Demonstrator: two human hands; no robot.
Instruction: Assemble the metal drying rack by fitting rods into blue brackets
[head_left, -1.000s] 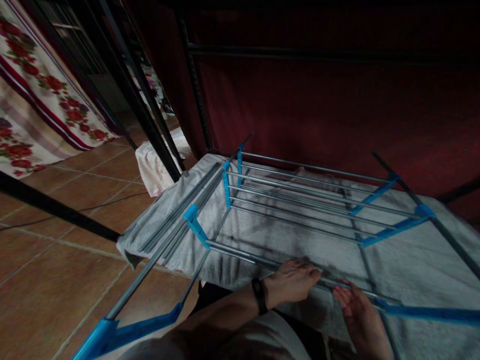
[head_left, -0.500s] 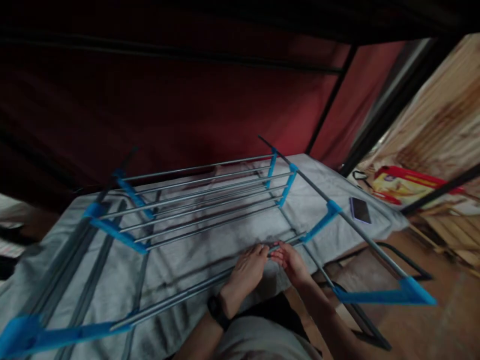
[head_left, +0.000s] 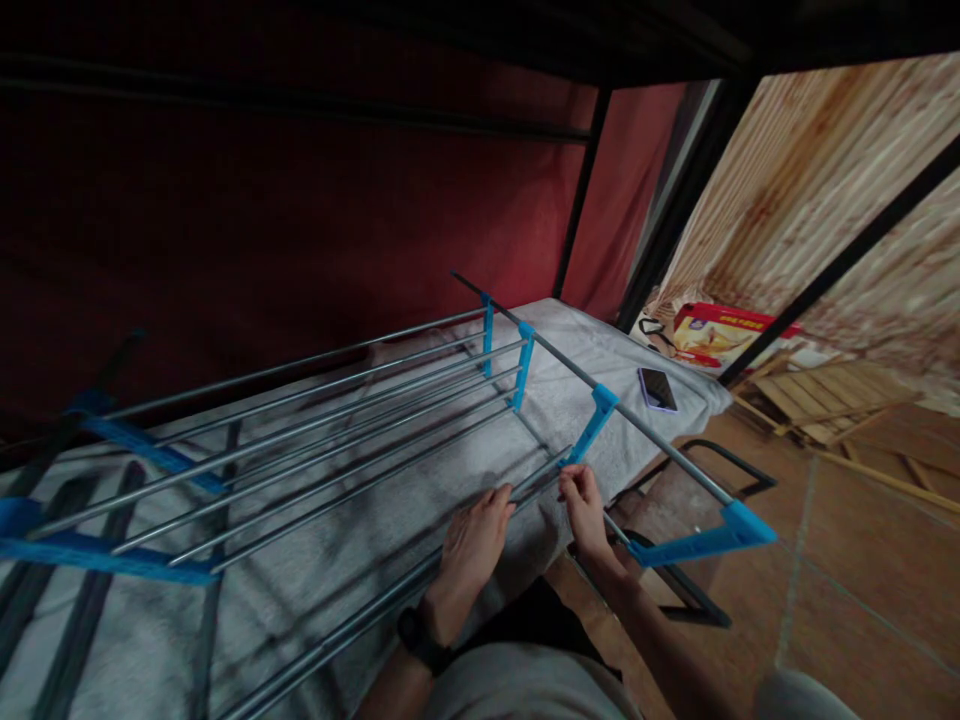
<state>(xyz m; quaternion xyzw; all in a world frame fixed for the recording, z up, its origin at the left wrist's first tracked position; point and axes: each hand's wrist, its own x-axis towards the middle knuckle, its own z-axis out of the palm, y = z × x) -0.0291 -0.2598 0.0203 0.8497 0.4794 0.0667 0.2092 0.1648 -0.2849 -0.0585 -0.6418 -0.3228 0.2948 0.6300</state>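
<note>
A metal drying rack [head_left: 337,390] with grey rods and blue plastic joints lies flat on a grey cloth [head_left: 570,345]. My left hand [head_left: 474,540], with a black wristband, rests on the nearest pair of rods, its fingers curled over them. My right hand [head_left: 583,505] pinches the same rods close to a blue joint [head_left: 592,428] at their right end. The two hands are a short way apart.
A phone [head_left: 658,388] lies on the cloth's right corner. A red box [head_left: 720,335] and wooden slats [head_left: 817,400] sit beyond it on the tiled floor. A dark red cloth wall and black frame bars stand behind the rack.
The view has swung from the rack's left end to its right end. Both hands have slid rightward along the near rods, reaching the blue joint.
</note>
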